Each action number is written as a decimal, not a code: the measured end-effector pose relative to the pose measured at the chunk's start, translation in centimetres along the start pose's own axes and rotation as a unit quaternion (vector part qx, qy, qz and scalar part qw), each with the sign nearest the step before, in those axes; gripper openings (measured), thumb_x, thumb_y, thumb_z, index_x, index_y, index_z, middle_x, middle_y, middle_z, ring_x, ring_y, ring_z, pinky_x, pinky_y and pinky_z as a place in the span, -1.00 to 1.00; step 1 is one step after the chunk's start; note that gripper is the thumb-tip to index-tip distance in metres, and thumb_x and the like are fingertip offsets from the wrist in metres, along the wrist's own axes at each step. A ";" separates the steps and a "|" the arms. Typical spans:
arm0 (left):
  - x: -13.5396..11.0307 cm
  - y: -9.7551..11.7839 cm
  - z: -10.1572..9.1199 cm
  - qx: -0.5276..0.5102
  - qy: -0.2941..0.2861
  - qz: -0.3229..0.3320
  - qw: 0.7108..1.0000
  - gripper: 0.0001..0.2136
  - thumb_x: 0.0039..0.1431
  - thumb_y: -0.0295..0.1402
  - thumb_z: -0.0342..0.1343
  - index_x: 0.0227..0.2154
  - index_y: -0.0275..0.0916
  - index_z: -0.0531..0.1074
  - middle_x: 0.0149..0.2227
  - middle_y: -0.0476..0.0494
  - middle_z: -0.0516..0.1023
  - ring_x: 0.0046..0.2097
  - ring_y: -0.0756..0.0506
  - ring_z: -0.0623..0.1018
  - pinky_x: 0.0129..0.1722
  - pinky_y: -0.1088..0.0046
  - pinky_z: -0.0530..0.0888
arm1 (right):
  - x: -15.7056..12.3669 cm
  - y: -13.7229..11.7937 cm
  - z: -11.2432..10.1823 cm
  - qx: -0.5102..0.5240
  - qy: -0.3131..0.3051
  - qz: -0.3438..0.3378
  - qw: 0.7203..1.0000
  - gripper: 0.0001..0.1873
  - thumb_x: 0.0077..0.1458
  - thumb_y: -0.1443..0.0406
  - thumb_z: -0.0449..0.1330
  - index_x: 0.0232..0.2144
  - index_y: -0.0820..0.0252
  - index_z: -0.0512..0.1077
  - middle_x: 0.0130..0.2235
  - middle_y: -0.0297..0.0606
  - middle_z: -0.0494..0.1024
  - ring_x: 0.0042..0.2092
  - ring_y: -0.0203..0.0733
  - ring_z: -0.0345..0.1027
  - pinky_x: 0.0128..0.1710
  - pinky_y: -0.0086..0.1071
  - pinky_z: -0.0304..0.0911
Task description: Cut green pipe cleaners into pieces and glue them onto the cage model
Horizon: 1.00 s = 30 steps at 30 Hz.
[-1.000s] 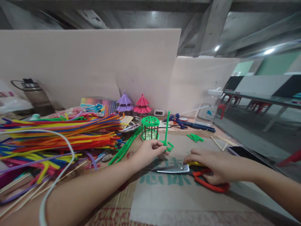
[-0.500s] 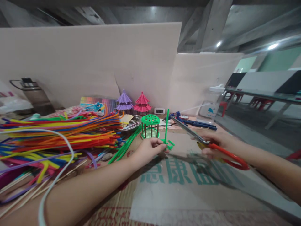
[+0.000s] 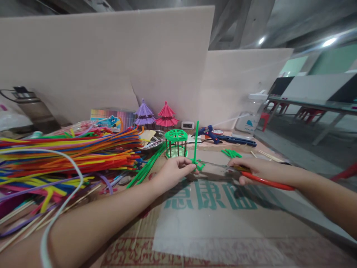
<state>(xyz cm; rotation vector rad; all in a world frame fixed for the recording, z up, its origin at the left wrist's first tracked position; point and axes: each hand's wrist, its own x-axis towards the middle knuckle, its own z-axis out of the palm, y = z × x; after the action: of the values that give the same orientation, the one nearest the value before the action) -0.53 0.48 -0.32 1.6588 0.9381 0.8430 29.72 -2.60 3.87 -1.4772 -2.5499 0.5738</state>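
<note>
Left hand [image 3: 173, 170] pinches pipe-cleaner stem [image 3: 196, 141] at base; right hand [image 3: 247, 169] grips scissors [image 3: 217, 165], blades just beside pinch. Stem light, bendy: hold low.

Single head-worn view, looking forward and slightly down across the worktop [image 3: 212, 223] toward the green cage [image 3: 176, 143], near range.

- Left forearm [image 3: 106, 219]: bare, enters from the lower left and stretches diagonally toward the centre.
- Left hand [image 3: 174, 172]: knuckles up, thumb and fingertips [image 3: 192, 166] pinched together at its far end.
- Right forearm [image 3: 320, 190]: bare, enters from the right edge, held low and level.
- Right hand [image 3: 251, 169]: knuckles up, fingers curled closed, facing the left hand; the 2 hands are near but apart.
</note>
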 end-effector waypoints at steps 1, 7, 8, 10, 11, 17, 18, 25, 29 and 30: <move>0.0 0.0 0.0 0.006 -0.001 -0.001 1.000 -0.79 0.11 -0.24 0.17 -0.44 -0.31 0.48 -0.38 -0.16 0.63 -0.36 -0.04 0.57 -0.32 0.48 0.45 | 0.0 -0.4 0.0 0.005 -0.020 0.003 1.000 -0.55 0.09 -0.05 0.13 -0.08 0.04 0.43 -0.19 -0.23 0.55 -0.19 -0.01 0.40 -0.21 -0.26 0.28; 0.0 -0.5 0.1 0.006 -0.015 -0.001 1.000 -0.81 0.11 -0.24 0.16 -0.42 -0.30 0.45 -0.37 -0.16 0.63 -0.32 -0.07 0.60 -0.29 0.46 0.47 | 0.2 -1.6 -0.2 0.015 -0.071 0.021 0.997 -0.49 0.09 -0.09 0.11 -0.07 0.10 0.37 -0.20 -0.17 0.55 -0.20 0.01 0.38 -0.26 -0.27 0.24; 0.0 -0.6 0.2 0.004 -0.020 -0.001 1.000 -0.81 0.11 -0.25 0.16 -0.41 -0.30 0.45 -0.36 -0.16 0.63 -0.31 -0.07 0.60 -0.28 0.46 0.46 | 0.3 -1.5 -0.2 0.015 -0.072 0.021 0.997 -0.49 0.08 -0.10 0.11 -0.08 0.10 0.37 -0.21 -0.18 0.54 -0.21 0.01 0.38 -0.28 -0.28 0.24; 0.0 -0.6 0.2 -0.008 -0.030 -0.004 1.000 -0.83 0.12 -0.26 0.16 -0.40 -0.30 0.45 -0.33 -0.16 0.64 -0.28 -0.06 0.61 -0.26 0.47 0.46 | 0.3 -1.4 -0.1 0.013 -0.065 0.017 0.998 -0.51 0.07 -0.10 0.12 -0.12 0.09 0.39 -0.24 -0.20 0.53 -0.24 -0.02 0.37 -0.32 -0.30 0.21; 0.0 -0.5 0.3 -0.012 -0.033 -0.006 0.999 -0.83 0.12 -0.27 0.16 -0.40 -0.30 0.45 -0.33 -0.16 0.64 -0.28 -0.06 0.61 -0.26 0.48 0.46 | 0.4 -1.2 0.0 0.011 -0.062 0.013 0.998 -0.52 0.06 -0.10 0.12 -0.14 0.09 0.40 -0.26 -0.22 0.52 -0.26 -0.03 0.36 -0.33 -0.32 0.19; -0.2 0.1 0.4 -0.001 -0.039 -0.008 0.999 -0.84 0.10 -0.29 0.17 -0.43 -0.31 0.46 -0.36 -0.17 0.65 -0.34 -0.04 0.59 -0.32 0.50 0.43 | 0.4 -0.6 0.1 0.007 -0.063 -0.010 0.998 -0.53 0.06 -0.11 0.13 -0.20 0.11 0.41 -0.32 -0.26 0.48 -0.31 -0.10 0.30 -0.38 -0.35 0.13; -0.2 0.2 0.5 -0.005 -0.041 -0.011 0.999 -0.84 0.10 -0.30 0.17 -0.43 -0.31 0.46 -0.36 -0.18 0.65 -0.34 -0.04 0.59 -0.32 0.50 0.44 | 0.4 -0.7 0.1 0.010 -0.062 -0.008 0.998 -0.53 0.05 -0.11 0.14 -0.20 0.11 0.42 -0.32 -0.26 0.47 -0.32 -0.10 0.30 -0.38 -0.35 0.13; -0.4 0.6 0.4 -0.002 -0.042 -0.012 0.999 -0.83 0.11 -0.29 0.17 -0.44 -0.33 0.46 -0.35 -0.19 0.64 -0.34 -0.03 0.58 -0.32 0.50 0.43 | 0.5 -1.0 0.0 0.016 -0.079 0.010 0.997 -0.49 0.05 -0.14 0.12 -0.20 0.13 0.41 -0.30 -0.24 0.48 -0.31 -0.10 0.30 -0.38 -0.34 0.12; -0.4 0.5 0.4 0.005 -0.044 -0.004 0.999 -0.83 0.11 -0.29 0.16 -0.44 -0.32 0.46 -0.35 -0.18 0.64 -0.35 -0.03 0.57 -0.34 0.51 0.42 | 0.5 -0.8 0.1 0.029 -0.071 0.000 0.997 -0.53 0.06 -0.11 0.13 -0.22 0.12 0.42 -0.31 -0.25 0.49 -0.31 -0.11 0.31 -0.37 -0.35 0.14; -0.4 0.4 0.4 0.005 -0.044 -0.004 0.999 -0.83 0.11 -0.28 0.16 -0.44 -0.32 0.46 -0.35 -0.18 0.64 -0.35 -0.03 0.57 -0.34 0.50 0.42 | 0.5 -0.7 0.1 0.029 -0.068 -0.002 0.997 -0.53 0.06 -0.10 0.13 -0.22 0.12 0.42 -0.30 -0.25 0.50 -0.31 -0.11 0.31 -0.36 -0.35 0.14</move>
<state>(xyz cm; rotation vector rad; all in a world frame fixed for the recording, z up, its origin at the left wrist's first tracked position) -0.28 -0.11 -0.04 1.6864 0.8872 0.7549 28.85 -2.55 4.05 -1.4604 -2.6111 0.7675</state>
